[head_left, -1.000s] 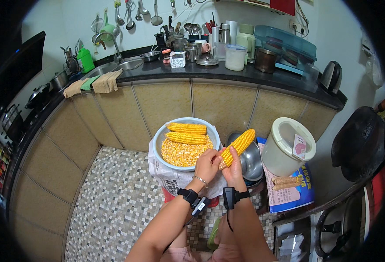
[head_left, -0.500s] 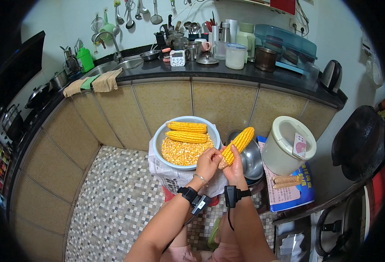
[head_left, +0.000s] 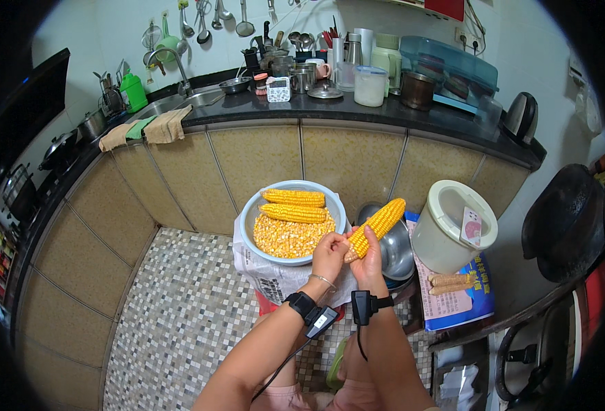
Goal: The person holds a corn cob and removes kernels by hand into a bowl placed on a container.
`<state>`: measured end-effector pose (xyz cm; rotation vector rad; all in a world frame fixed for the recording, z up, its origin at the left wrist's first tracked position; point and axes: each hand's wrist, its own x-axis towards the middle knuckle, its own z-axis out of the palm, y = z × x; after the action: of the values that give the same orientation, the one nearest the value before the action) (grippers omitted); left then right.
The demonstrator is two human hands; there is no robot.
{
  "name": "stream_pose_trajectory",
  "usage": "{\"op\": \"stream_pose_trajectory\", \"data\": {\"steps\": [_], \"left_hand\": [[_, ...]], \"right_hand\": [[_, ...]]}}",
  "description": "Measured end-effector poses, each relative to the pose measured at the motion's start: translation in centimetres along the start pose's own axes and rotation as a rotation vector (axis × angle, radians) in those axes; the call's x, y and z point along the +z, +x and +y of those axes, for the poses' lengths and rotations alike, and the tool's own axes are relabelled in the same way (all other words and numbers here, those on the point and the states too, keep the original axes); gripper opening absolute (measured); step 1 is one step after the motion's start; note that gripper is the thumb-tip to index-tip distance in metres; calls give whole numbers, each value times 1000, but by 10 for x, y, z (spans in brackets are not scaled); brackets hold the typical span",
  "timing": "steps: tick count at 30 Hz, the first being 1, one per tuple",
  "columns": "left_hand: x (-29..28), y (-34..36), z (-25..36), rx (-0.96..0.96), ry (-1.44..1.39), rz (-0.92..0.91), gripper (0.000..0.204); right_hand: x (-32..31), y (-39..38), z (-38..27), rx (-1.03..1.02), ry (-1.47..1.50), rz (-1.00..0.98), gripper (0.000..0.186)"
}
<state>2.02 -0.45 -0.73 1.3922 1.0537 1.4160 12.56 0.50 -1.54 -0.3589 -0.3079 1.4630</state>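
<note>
My right hand [head_left: 367,262] is wrapped round a yellow ear of corn [head_left: 383,223], which tilts with its tip up and to the right. My left hand [head_left: 330,256] is closed at the pale lower end of the same ear, thumb and fingers pressed together; whatever lies between those fingertips is hidden. Just left of my hands is a light blue basin [head_left: 246,234] with loose kernels [head_left: 290,237] heaped in it. Two more full ears, the far ear [head_left: 293,198] and the near ear [head_left: 293,213], rest side by side on top of the kernels.
Newspaper [head_left: 253,270] lies under the basin. Behind my right hand sits a metal bowl [head_left: 400,255]. To the right are a lidded cream bucket [head_left: 443,229] and stripped cobs [head_left: 451,283] on a printed sheet [head_left: 446,316]. A dark counter [head_left: 247,113] crosses the back.
The held ear has shifted slightly, its tip a little farther up and right. My left wrist has turned a little. The basin and its contents look the same.
</note>
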Motion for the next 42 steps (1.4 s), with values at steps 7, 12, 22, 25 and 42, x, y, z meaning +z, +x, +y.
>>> {"op": "stream_pose_trajectory", "data": {"steps": [7, 12, 22, 25, 42], "left_hand": [[-8, 1, 24, 233, 324, -168, 13], [-14, -1, 31, 268, 452, -158, 9], [0, -4, 23, 355, 604, 41, 10], [-11, 6, 14, 282, 647, 154, 11], [-102, 26, 1, -20, 872, 293, 17]], "right_hand": [[-5, 1, -11, -31, -64, 28, 23], [6, -5, -4, -84, -109, 17, 22], [-3, 2, -1, -92, -126, 51, 23], [2, -1, -7, -172, -186, 49, 24], [2, -2, -22, -24, 89, 22, 49]]}}
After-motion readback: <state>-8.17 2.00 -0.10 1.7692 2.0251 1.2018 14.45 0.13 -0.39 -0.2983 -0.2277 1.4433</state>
